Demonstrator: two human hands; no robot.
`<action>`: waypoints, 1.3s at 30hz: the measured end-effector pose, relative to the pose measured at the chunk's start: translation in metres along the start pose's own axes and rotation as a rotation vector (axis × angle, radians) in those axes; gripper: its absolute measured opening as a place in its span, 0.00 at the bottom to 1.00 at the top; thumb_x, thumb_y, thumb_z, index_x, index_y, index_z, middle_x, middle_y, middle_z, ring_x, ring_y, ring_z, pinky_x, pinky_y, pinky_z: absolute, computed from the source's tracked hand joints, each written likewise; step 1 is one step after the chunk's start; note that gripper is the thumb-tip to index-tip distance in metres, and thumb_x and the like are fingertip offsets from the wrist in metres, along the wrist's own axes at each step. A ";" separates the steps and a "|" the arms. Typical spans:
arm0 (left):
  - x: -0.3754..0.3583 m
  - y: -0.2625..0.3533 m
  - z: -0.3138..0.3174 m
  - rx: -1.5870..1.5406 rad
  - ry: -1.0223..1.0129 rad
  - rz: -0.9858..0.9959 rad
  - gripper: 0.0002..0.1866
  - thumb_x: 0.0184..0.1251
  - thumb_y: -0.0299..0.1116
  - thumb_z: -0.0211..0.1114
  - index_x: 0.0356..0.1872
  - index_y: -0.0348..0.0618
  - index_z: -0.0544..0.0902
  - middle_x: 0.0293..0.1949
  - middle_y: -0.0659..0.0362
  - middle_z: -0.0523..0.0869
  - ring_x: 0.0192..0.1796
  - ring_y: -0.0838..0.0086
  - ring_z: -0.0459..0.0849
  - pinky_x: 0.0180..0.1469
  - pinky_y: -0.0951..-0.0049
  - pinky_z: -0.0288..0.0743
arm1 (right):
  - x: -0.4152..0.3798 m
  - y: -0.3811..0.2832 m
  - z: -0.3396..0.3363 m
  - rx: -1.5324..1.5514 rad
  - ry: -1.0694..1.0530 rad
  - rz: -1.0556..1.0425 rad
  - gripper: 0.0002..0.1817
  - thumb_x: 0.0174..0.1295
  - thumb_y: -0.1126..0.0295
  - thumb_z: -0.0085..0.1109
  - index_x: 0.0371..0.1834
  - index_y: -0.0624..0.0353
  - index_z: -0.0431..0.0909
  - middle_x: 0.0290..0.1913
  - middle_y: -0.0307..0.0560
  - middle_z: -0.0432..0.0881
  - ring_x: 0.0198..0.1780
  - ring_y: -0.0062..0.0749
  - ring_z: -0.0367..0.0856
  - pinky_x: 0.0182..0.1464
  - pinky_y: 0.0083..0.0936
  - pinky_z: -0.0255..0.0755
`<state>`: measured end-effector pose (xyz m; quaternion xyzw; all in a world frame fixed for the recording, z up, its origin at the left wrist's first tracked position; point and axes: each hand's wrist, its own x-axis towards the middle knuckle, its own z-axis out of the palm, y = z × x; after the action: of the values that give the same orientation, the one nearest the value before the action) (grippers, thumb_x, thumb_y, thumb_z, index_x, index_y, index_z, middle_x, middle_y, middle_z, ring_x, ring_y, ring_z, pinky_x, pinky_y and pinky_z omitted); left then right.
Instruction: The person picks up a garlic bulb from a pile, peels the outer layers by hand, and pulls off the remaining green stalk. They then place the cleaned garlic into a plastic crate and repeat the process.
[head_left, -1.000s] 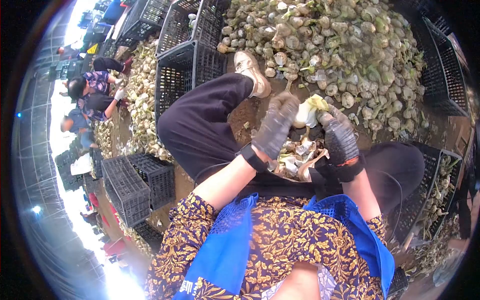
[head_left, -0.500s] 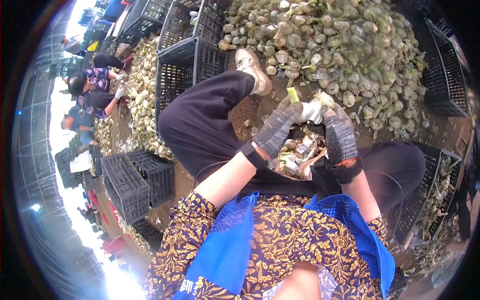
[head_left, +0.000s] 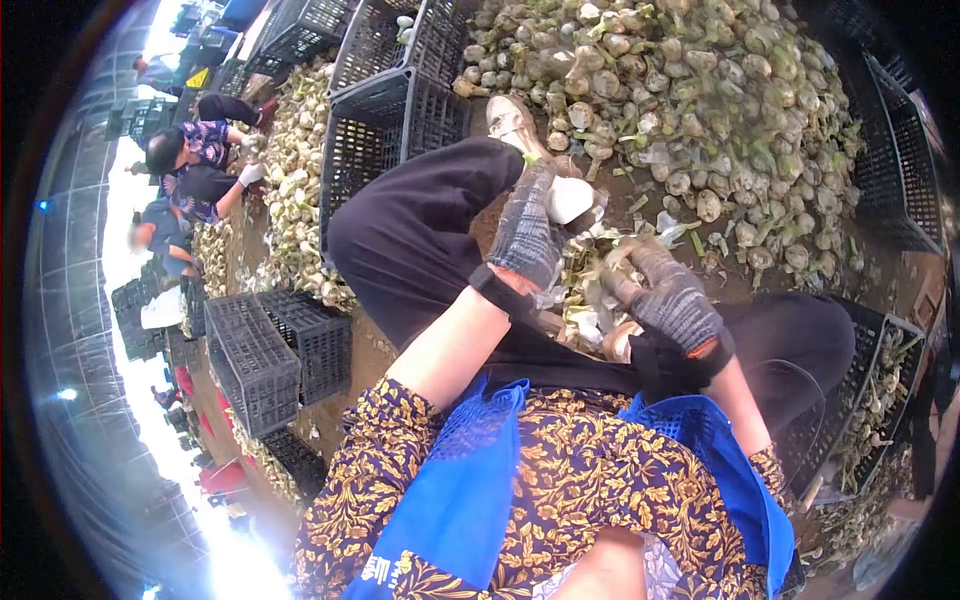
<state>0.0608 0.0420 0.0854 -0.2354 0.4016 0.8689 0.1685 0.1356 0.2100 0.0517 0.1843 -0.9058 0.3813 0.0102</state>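
My left hand [head_left: 530, 225], in a grey knit glove, is shut on a peeled white garlic bulb [head_left: 570, 200], held near my shoe. A bit of green stem shows above its fingers. My right hand [head_left: 665, 295], gloved the same way, is lower and to the right. Its fingers are apart and slightly blurred, with nothing visible between them. Below and between both hands lies a heap of loose garlic skins [head_left: 585, 322] in front of my lap. Unpeeled garlic bulbs [head_left: 700, 110] with green stems form a large pile beyond my hands.
Black plastic crates [head_left: 365, 130] stand left of my leg, with more crates [head_left: 252, 365] lower left. Another crate [head_left: 905, 150] borders the pile on the right. A crate of garlic stalks [head_left: 880, 390] is at my right knee. Co-workers [head_left: 205, 165] sit by another garlic row.
My hands have separated. The left moved up and left with the garlic bulb, now bare and white; the right let go and dropped toward the skins.
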 end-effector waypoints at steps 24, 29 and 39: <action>-0.007 -0.002 -0.015 1.184 -0.275 0.538 0.11 0.67 0.33 0.55 0.45 0.39 0.76 0.34 0.57 0.81 0.37 0.74 0.79 0.39 0.72 0.74 | 0.031 -0.029 -0.020 1.390 -0.014 0.860 0.22 0.61 0.58 0.54 0.49 0.66 0.69 0.30 0.47 0.80 0.23 0.26 0.78 0.27 0.21 0.74; -0.017 -0.006 0.003 0.768 -0.274 0.420 0.13 0.68 0.39 0.54 0.42 0.40 0.78 0.32 0.64 0.79 0.35 0.82 0.75 0.40 0.79 0.71 | 0.031 -0.018 -0.012 1.410 -0.192 0.899 0.23 0.63 0.50 0.49 0.44 0.62 0.71 0.29 0.48 0.78 0.25 0.29 0.80 0.27 0.23 0.76; -0.010 -0.007 -0.004 0.654 -0.280 0.300 0.14 0.69 0.41 0.52 0.42 0.40 0.79 0.35 0.61 0.80 0.38 0.79 0.77 0.43 0.75 0.72 | 0.020 -0.026 -0.020 1.641 -0.008 0.890 0.17 0.60 0.64 0.55 0.48 0.61 0.67 0.36 0.48 0.78 0.31 0.32 0.80 0.33 0.26 0.77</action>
<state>0.0738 0.0423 0.0841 0.0132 0.6605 0.7337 0.1588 0.1237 0.2006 0.0868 -0.2287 -0.3404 0.8701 -0.2734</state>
